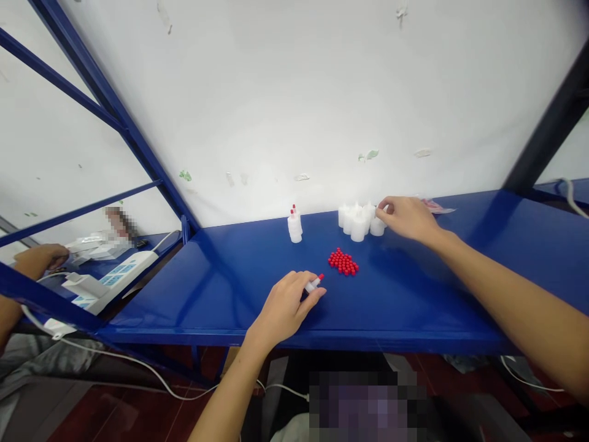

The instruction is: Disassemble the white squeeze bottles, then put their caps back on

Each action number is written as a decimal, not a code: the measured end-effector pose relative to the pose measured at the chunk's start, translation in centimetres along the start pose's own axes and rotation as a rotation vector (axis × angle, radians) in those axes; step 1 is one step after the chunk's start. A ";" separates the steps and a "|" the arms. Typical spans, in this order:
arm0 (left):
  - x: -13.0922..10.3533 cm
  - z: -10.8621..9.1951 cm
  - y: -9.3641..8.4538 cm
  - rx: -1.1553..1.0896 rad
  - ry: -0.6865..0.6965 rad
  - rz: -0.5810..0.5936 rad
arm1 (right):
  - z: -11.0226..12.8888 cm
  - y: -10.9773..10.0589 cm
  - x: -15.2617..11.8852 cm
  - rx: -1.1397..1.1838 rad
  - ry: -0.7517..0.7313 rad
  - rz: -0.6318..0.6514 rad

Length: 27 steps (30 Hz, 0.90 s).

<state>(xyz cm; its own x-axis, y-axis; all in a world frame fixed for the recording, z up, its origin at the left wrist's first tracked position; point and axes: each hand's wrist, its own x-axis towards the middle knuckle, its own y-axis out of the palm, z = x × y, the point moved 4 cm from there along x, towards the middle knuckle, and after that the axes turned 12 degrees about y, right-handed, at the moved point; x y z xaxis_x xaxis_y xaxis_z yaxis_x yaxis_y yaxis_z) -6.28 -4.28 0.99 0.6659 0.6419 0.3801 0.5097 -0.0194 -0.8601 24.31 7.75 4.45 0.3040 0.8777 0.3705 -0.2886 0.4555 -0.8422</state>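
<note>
My left hand [292, 301], low over the front of the blue table, is closed around a squeeze bottle [315, 283] with a white tapered nozzle and a red cap; the fingers hide most of its body. Farther back on the right, my right hand [405, 216] pinches the top of a white squeeze bottle [377, 229] at the edge of a cluster. Several more uncapped white bottles [358, 228] stand in that cluster. Between the hands lies a patch of small red caps [343, 262]. To their left, two red-capped bottles [295, 228] stand upright, one behind the other.
The blue table [221, 276] meets a white wall behind. Blue frame posts [138, 147] rise at the left. A pink packet [437, 207] lies beyond my right wrist. At the left, another person's hand [46, 258] is near a white power strip [119, 279]; cables hang below the table.
</note>
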 end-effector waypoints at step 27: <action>0.1 0.4 0.0 -0.006 0.002 0.017 | 0.4 -0.2 0.2 0.238 -0.213 -0.015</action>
<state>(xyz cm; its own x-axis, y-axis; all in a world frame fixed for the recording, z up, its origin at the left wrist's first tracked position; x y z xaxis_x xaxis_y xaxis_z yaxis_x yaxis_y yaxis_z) -6.40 -3.86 0.87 0.6755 0.6399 0.3664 0.5020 -0.0351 -0.8642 24.10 7.85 4.81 0.1199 0.8708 0.4768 -0.4978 0.4683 -0.7300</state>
